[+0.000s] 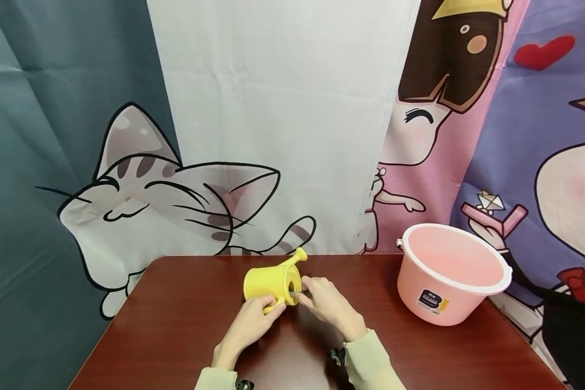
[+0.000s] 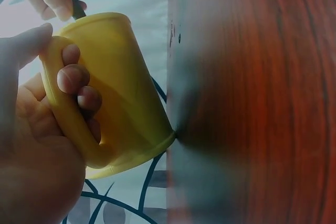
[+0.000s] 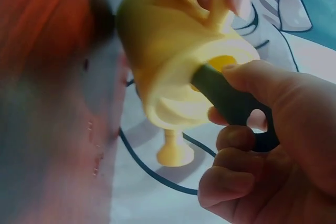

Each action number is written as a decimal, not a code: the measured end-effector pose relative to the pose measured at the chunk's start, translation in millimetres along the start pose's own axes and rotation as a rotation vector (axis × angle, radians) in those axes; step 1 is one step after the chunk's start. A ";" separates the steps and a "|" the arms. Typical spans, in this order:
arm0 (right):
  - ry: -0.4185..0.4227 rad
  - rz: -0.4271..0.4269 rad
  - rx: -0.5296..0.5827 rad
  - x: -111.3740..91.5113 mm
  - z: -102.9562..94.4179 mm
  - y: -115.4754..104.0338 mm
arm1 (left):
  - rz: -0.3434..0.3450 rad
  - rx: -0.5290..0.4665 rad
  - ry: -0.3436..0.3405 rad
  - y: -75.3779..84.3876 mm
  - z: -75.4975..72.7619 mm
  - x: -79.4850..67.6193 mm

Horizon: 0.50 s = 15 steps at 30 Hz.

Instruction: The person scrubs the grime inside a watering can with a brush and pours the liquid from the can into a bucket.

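A yellow watering can is tipped on its side at the table's middle, its mouth turned toward my right hand and its spout pointing up and away. My left hand has its fingers curled through the can's handle. With thumb and fingers, my right hand grips a flat dark green handle that has a hole near its end. The far end of that dark piece goes into the can's opening, so what it belongs to is hidden.
A pink bucket with a white rim stands at the right of the brown wooden table. Behind the table hangs a cartoon-printed curtain.
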State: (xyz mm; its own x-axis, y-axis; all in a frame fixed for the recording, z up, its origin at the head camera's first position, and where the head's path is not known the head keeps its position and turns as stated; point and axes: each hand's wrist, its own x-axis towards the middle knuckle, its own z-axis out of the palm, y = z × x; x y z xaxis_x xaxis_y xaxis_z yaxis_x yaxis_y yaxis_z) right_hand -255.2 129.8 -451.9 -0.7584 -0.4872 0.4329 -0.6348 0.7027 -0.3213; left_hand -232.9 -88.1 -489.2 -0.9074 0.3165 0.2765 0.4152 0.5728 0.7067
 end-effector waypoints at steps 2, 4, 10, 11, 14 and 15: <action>-0.007 0.004 0.006 -0.1 -4.9 -1.1 | -0.009 0.002 -0.002 0.2 -1.1 -1.7; -0.010 0.006 0.013 -0.1 -9.9 -1.7 | -0.014 0.002 -0.003 0.7 -1.9 -2.4; -0.024 0.011 0.020 -1.4 -22.1 -2.6 | -0.021 -0.010 -0.016 0.7 -2.2 -1.5; -0.024 0.013 0.020 -1.9 -23.6 -2.9 | -0.022 -0.012 -0.019 0.4 -2.2 -1.4; -0.021 0.022 0.016 -4.4 -28.7 -3.4 | -0.019 -0.018 -0.026 0.6 -0.9 -0.7; -0.018 0.020 0.014 -5.1 -30.2 -3.6 | -0.019 -0.023 -0.028 1.0 -0.5 -0.6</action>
State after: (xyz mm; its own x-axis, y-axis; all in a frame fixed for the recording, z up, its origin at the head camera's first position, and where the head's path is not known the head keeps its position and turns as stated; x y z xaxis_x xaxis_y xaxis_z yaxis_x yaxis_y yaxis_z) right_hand -244.6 145.5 -427.5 -0.7737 -0.4819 0.4113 -0.6210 0.7054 -0.3416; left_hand -232.0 -88.1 -488.4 -0.9126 0.3273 0.2449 0.3963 0.5616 0.7263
